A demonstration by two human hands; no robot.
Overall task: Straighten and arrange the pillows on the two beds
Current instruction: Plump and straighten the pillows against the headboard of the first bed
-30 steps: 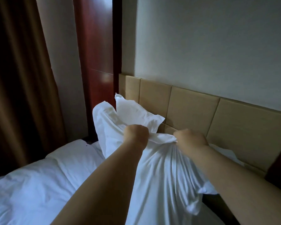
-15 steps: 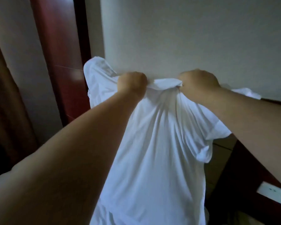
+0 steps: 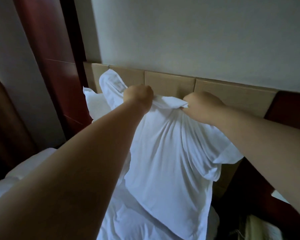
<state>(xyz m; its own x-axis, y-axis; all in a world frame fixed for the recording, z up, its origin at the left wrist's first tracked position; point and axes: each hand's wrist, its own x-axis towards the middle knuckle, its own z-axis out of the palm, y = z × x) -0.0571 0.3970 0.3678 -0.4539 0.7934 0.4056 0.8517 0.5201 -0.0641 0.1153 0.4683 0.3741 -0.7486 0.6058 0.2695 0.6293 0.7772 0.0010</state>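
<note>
A white pillow [image 3: 168,163] hangs upright in front of me, held by its top edge. My left hand [image 3: 139,96] is a fist clenched on the bunched cloth at the top left. My right hand [image 3: 203,108] grips the same edge a little to the right. The pillow's lower end reaches down to the white bedding [image 3: 128,217]. A second white pillow [image 3: 93,103] leans behind it at the left, partly hidden by my left arm.
A tan padded headboard [image 3: 170,84] runs along the pale wall behind the pillow. Dark red wood panels [image 3: 59,66] stand at the left, a brown curtain [image 3: 0,110] further left. A dark red bedside unit [image 3: 287,108] sits at the right.
The pillow, lifted high against the wall half a second ago, has come back down in front of the headboard. Both hands keep their grip on its top edge.
</note>
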